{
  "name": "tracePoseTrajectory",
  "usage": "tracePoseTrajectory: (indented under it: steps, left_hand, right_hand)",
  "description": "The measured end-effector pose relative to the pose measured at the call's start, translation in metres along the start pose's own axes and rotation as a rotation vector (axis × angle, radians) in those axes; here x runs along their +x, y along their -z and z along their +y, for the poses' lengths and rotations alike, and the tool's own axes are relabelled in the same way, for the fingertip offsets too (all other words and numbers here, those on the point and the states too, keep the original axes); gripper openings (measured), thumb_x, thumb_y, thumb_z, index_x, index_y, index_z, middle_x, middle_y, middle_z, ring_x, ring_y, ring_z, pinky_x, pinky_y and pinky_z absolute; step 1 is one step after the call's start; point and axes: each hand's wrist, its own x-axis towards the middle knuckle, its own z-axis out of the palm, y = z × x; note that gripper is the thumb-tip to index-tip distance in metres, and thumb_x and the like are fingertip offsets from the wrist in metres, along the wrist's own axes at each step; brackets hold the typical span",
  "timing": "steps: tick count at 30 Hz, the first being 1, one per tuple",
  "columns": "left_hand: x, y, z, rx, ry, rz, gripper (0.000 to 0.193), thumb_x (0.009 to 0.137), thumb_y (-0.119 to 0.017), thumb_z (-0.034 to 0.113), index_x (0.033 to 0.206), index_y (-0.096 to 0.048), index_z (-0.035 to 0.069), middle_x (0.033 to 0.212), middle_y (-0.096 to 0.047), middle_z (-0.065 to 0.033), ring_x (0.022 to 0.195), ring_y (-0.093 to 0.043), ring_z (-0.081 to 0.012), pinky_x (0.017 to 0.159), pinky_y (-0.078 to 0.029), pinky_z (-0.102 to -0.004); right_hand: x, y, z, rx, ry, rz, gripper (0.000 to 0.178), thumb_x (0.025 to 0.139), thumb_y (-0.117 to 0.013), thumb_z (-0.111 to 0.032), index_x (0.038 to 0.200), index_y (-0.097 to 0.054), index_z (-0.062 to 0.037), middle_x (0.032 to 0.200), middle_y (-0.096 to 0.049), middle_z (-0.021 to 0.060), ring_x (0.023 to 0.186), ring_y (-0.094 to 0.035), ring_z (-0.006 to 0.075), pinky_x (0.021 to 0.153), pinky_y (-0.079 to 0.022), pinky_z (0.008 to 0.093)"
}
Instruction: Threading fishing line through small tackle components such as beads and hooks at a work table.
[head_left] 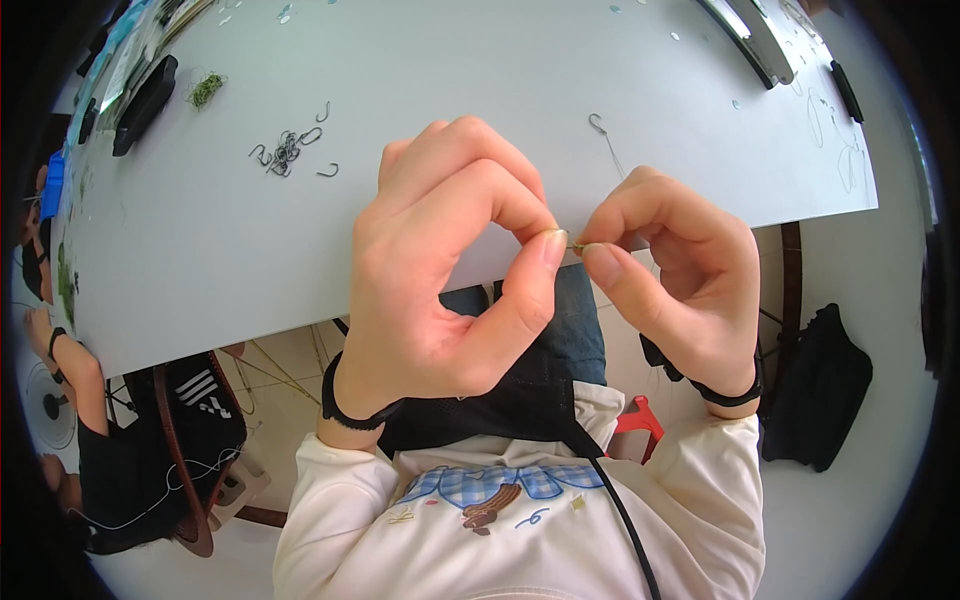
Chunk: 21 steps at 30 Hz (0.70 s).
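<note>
Near edge: left hand (400, 245) and right hand (715, 260) block the middle, fingertips nearly meeting.
Tabletop (450, 65): open passage beyond them, between hook pile (287, 153) and lone hook (598, 123).
Left: green tangle (206, 90), long black object (147, 105) obstruct.
Far right: grey-and-black tool (768, 47) obstructs.

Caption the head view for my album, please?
Left hand and right hand pinch a tiny thin thing; dark curved metal hooks lie beyond.
</note>
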Motion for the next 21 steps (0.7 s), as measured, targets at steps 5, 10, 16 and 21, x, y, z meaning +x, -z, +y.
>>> tracePoseTrajectory:
  steps: [5,10,16,21]
  left_hand:
    - [0.0006,0.0000,-0.0003,0.009,0.001,-0.009,0.004,0.066,-0.052,0.004,0.065,-0.049,0.001,0.073,-0.048,-0.0076,0.065,-0.043,-0.0144,0.060,-0.033,-0.0243]
    - [0.0013,-0.0006,0.0000,0.015,0.006,-0.010,0.002,0.065,-0.051,0.002,0.066,-0.049,0.001,0.073,-0.048,-0.0079,0.065,-0.043,-0.0147,0.061,-0.033,-0.0242]
    - [0.0009,-0.0009,-0.0005,0.022,-0.005,-0.022,0.002,0.065,-0.051,0.002,0.065,-0.049,0.001,0.073,-0.048,-0.0078,0.065,-0.043,-0.0145,0.060,-0.033,-0.0242]
    - [-0.0015,-0.0001,0.0002,-0.008,0.029,0.007,0.005,0.067,-0.051,0.003,0.064,-0.049,0.001,0.073,-0.048,-0.0077,0.065,-0.043,-0.0137,0.060,-0.033,-0.0241]
  right_hand:
    - [0.0006,0.0001,0.0017,-0.020,0.028,0.000,0.005,0.069,-0.056,0.004,0.074,-0.054,0.0045,0.072,-0.053,0.0060,0.067,-0.046,0.0121,0.061,-0.035,0.0237]
    - [0.0013,0.0001,0.0030,0.008,0.033,0.010,0.006,0.069,-0.056,0.004,0.074,-0.054,0.0045,0.072,-0.053,0.0061,0.066,-0.046,0.0122,0.059,-0.035,0.0238]
    - [0.0007,0.0013,0.0037,0.006,0.033,0.003,0.006,0.068,-0.057,0.005,0.074,-0.054,0.0045,0.072,-0.053,0.0065,0.066,-0.046,0.0124,0.060,-0.035,0.0235]
    - [-0.0026,0.0037,-0.0055,-0.026,0.005,0.119,0.005,0.072,-0.054,0.003,0.077,-0.054,0.0046,0.073,-0.052,0.0050,0.069,-0.046,0.0110,0.063,-0.033,0.0207]
